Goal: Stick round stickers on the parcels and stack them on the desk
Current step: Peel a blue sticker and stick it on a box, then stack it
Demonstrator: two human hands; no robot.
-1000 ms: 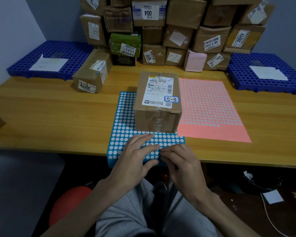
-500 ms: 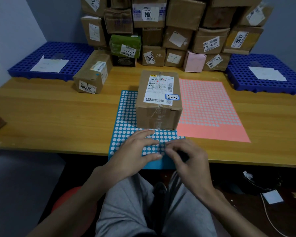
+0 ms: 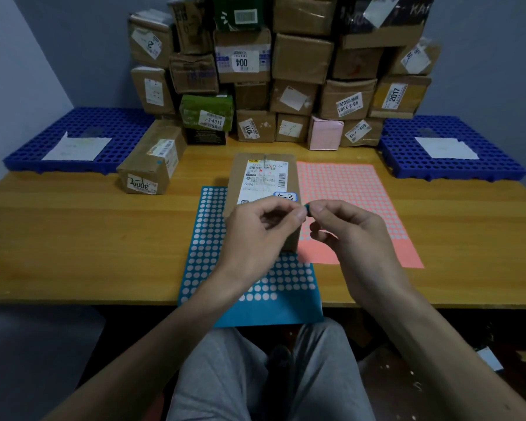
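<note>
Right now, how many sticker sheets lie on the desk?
2. The blue sheet lies at the desk's front edge, partly under the parcel; the pink sheet lies right of that parcel. Another could lie hidden under it.

A paper sheet [image 3: 76, 146] lies on the left blue mat [image 3: 119, 124], another on the right blue mat [image 3: 401, 154].

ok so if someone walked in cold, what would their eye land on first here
The two hands meeting mid-frame: the left hand and right hand pinch a blue round sticker between them, in front of the labelled parcel on the desk. Behind, a wall of stacked parcels fills the desk's back edge. A blue sticker sheet lies partly under the parcel, a pink sticker sheet to its right.
</note>
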